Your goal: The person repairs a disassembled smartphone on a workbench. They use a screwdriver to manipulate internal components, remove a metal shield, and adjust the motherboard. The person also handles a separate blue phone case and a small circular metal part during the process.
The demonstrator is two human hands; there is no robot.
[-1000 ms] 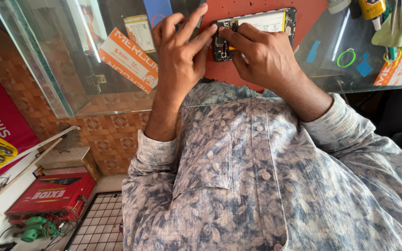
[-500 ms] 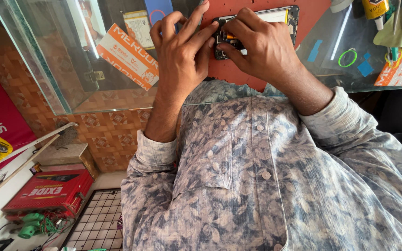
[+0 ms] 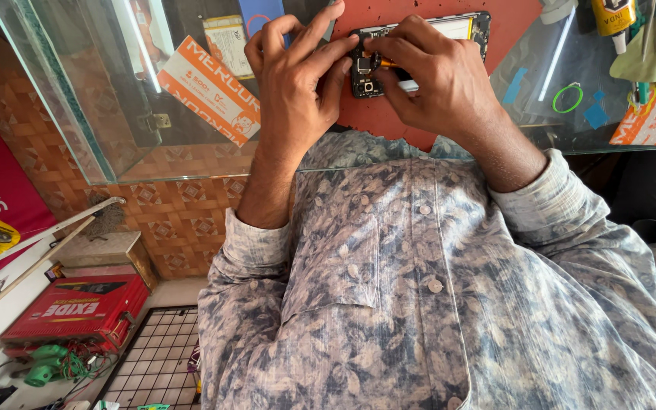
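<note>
Nearest the camera is the patterned shirt [image 3: 434,304], its sleeves running up toward a glass counter [image 3: 77,114]. Below on the left a red box [image 3: 77,311] sits beside a wire grid [image 3: 153,357] and some green clips [image 3: 47,364]. On the counter lies a red mat [image 3: 373,121], and on it an opened phone [image 3: 419,34] with its back off — circuit parts bare at the left end, a pale battery to the right. The left hand [image 3: 298,76] rests on the phone's left end, fingers half curled, thumb and forefinger pressed at the board. The right hand [image 3: 434,80] is pinched narrow on a small orange-tipped tool [image 3: 389,64] at the same spot. Under the glass an orange card [image 3: 206,91] shows; farther right are a green ring [image 3: 567,97], blue tape bits [image 3: 594,115] and a yellow bottle [image 3: 613,15].
</note>
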